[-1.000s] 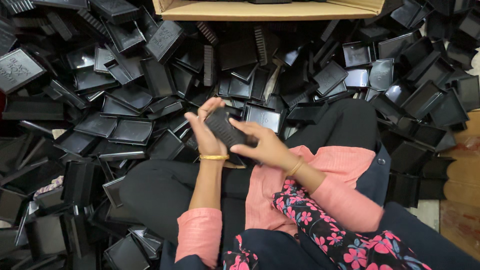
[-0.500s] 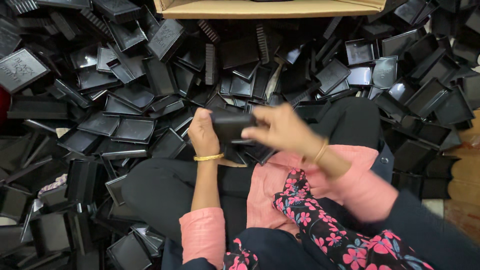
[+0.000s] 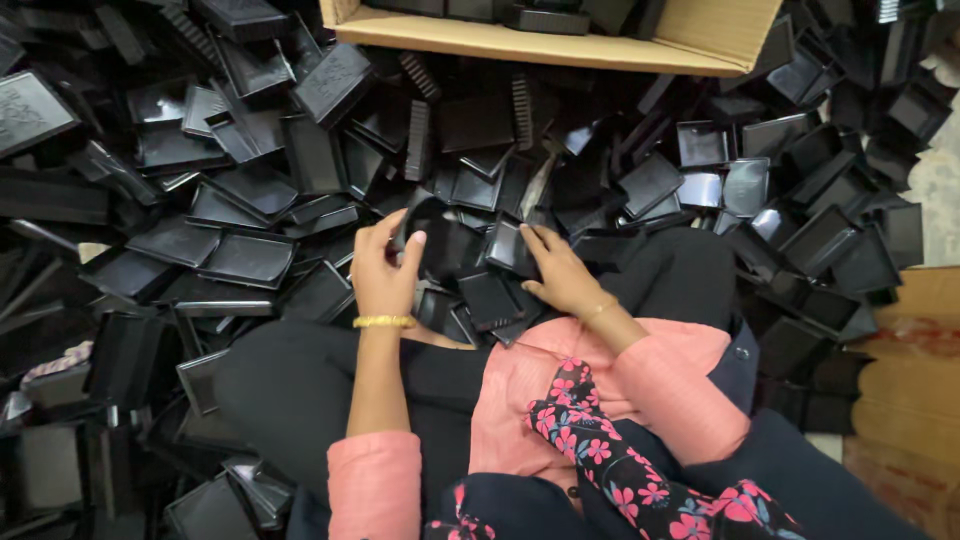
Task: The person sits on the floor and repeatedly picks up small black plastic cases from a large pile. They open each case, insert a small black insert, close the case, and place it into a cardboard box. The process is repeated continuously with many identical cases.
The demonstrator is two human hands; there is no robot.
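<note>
The left hand [image 3: 385,270] is clamping its fingers on one black tray [image 3: 445,245]. The right hand [image 3: 560,275] is resting, fingers apart, on a second tray [image 3: 510,250] just beside its fingertips. Countless trays are lying beyond the fingers, below one cardboard box [image 3: 560,40].

A workshop floor — heaped black plastic trays [image 3: 250,255] and a cardboard box [image 3: 560,45].

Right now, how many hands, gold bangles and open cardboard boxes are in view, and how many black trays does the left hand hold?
Hands: 2, left hand and right hand
Gold bangles: 2, left bangle and right bangle
Open cardboard box: 1
Black tray held in the left hand: 1
Total: 6
The loose pile of black trays is too tangled to count.
</note>
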